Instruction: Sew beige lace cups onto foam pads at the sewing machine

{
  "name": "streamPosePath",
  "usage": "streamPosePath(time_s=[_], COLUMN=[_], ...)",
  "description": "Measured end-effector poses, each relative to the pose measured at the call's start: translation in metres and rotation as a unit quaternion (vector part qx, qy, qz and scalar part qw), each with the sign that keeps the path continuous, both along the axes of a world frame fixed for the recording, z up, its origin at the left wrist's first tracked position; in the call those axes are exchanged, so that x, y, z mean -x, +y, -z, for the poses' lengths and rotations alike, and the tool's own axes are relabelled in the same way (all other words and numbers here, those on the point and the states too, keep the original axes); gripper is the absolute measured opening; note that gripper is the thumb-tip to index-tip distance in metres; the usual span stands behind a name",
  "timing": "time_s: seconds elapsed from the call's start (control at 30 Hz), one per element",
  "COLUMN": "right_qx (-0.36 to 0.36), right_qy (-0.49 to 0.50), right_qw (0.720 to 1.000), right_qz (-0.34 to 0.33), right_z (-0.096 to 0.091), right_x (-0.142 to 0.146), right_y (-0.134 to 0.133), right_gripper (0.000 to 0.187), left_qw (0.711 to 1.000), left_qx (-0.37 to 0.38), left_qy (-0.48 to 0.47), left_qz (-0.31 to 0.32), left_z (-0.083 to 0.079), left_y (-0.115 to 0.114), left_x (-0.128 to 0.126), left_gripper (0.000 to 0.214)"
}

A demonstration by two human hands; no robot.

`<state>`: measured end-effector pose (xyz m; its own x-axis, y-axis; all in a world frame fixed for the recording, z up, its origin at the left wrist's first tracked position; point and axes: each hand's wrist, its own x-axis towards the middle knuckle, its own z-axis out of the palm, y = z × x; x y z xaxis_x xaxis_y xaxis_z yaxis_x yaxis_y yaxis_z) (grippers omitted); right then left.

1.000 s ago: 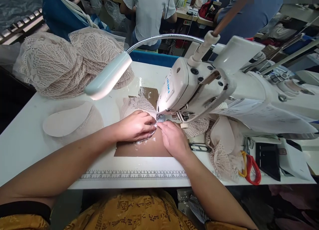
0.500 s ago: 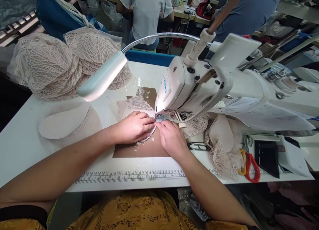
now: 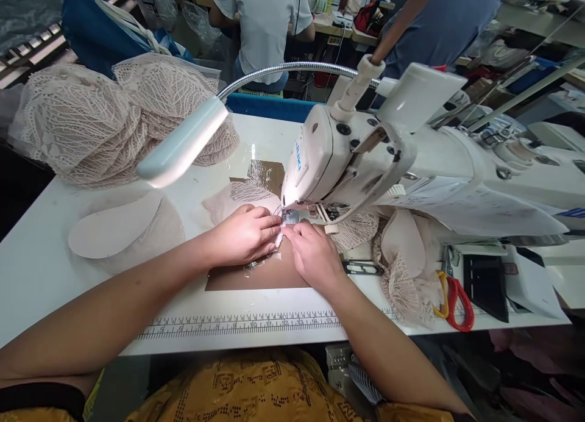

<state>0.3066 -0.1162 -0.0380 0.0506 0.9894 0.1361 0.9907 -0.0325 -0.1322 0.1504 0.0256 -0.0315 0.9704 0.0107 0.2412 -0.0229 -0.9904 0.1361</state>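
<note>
A pale lace cup piece [image 3: 256,195] lies under the needle of a white sewing machine [image 3: 315,147]. My left hand [image 3: 244,234] rests over this piece, its fingers pressed together and holding the near edge, with fingertips close to the presser foot. From the other side, my right hand [image 3: 313,248] is closed, thumb and index finger pinching the edge just in front of the foot. Part of the piece is hidden beneath my left hand. A brown sheet [image 3: 256,277] covers the machine bed below both hands.
A lamp head [image 3: 183,143] hangs left of the needle. Lace cups [image 3: 82,123] are heaped at the back left; a beige pad [image 3: 114,227] lies nearer. Red-handled scissors [image 3: 459,306] and a small black tool [image 3: 363,268] lie right. A printed ruler [image 3: 247,327] runs along the front edge.
The lace cup piece has turned slightly at the needle, and less of its curved near edge shows beside my left hand. Both hands stay almost in place; the view has shifted a little.
</note>
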Motion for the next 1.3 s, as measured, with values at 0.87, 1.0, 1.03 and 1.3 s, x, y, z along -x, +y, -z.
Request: streamPosePath(time_s=[0.87, 1.0, 1.03, 1.3], right_qx=[-0.011, 0.002, 0.002, 0.005], right_qy=[0.022, 0.013, 0.007, -0.039], right_qw=[1.000, 0.999, 0.999, 0.999], right_qz=[0.002, -0.033, -0.034, -0.020], right_z=[0.000, -0.003, -0.003, -0.001], right_x=[-0.003, -0.001, -0.001, 0.000], right_y=[-0.002, -0.004, -0.004, -0.007], right_gripper=[0.041, 0.034, 0.034, 0.035], left_qw=[0.998, 0.998, 0.999, 1.000], left_qx=[0.014, 0.019, 0.019, -0.004], left_qy=[-0.041, -0.029, -0.024, -0.002], left_qz=[0.036, 0.052, 0.045, -0.022], left_z=[-0.004, -0.004, -0.004, -0.004], left_y=[0.009, 0.006, 0.004, -0.014], left_x=[0.002, 0.002, 0.002, 0.000], left_gripper=[0.028, 0.025, 0.025, 0.027])
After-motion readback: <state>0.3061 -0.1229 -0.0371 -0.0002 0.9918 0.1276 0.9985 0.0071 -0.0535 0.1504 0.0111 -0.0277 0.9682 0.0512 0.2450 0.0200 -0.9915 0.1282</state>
